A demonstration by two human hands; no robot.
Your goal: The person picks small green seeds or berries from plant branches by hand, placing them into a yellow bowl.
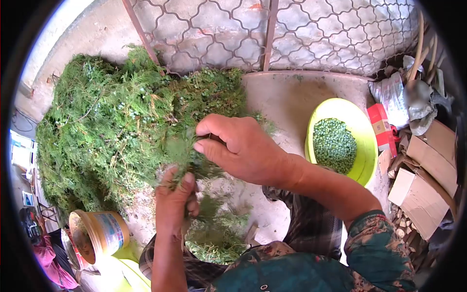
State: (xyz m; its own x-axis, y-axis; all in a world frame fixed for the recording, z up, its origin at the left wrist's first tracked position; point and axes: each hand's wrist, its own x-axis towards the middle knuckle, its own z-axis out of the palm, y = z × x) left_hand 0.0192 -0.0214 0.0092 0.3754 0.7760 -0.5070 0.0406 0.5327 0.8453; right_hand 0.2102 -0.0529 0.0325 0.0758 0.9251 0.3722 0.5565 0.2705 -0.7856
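In the middle of the view my left hand (175, 202) is closed around a green leafy sprig (182, 155), whose tips are blurred. Just above and to the right, my right hand (233, 146) has thumb and forefinger pinched at the sprig's upper part; what lies between the fingertips is too small to make out. Behind both hands spreads a large heap of green branches (112, 117) with small pale berries. To the right stands a yellow-green basin (366, 155) holding many small green berries (333, 146).
A metal lattice (270, 34) leans along the back wall. At right are a red box (381, 124) and cardboard (421, 199). A tipped bucket (104, 233) lies lower left, near a person in pink (51, 263). Loose sprigs (216, 233) lie below my hands.
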